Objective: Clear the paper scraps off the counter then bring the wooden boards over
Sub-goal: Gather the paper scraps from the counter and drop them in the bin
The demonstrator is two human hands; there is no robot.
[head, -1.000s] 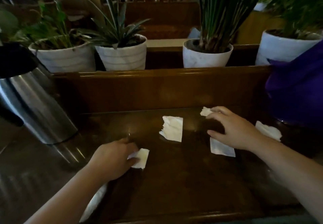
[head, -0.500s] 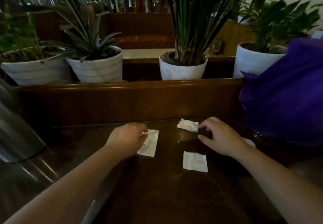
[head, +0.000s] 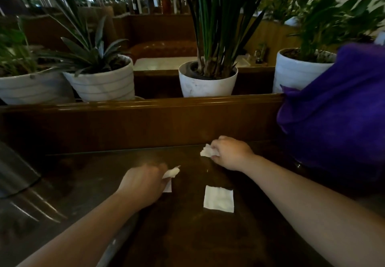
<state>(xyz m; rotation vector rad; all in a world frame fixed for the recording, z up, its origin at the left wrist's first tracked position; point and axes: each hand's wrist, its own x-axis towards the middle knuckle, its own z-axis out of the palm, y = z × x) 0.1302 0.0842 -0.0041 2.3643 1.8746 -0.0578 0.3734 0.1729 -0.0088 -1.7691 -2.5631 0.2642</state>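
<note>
While both hands work the dark glossy counter (head: pixel 187 235), I judge the scraps as the easy part: thin, limp paper that weighs almost nothing, crumples at a pinch and will slide on this polished wood, so I would pin each piece with a fingertip and gather it by an edge or corner. My left hand (head: pixel 143 183) is curled closed on 1 crumpled scrap (head: pixel 171 173), its fingers blurred. My right hand (head: pixel 231 152) is bunched around a 2nd scrap (head: pixel 207 152) at its fingertips. A 3rd, flat square scrap (head: pixel 218 199) lies loose, just nearer me than the right fingers and beside the left ones. Beyond the fingers rises a wooden ledge (head: pixel 145 121) carrying white plant pots (head: pixel 206 83); right of them sits a purple cloth (head: pixel 337 110). No wooden boards show.
</note>
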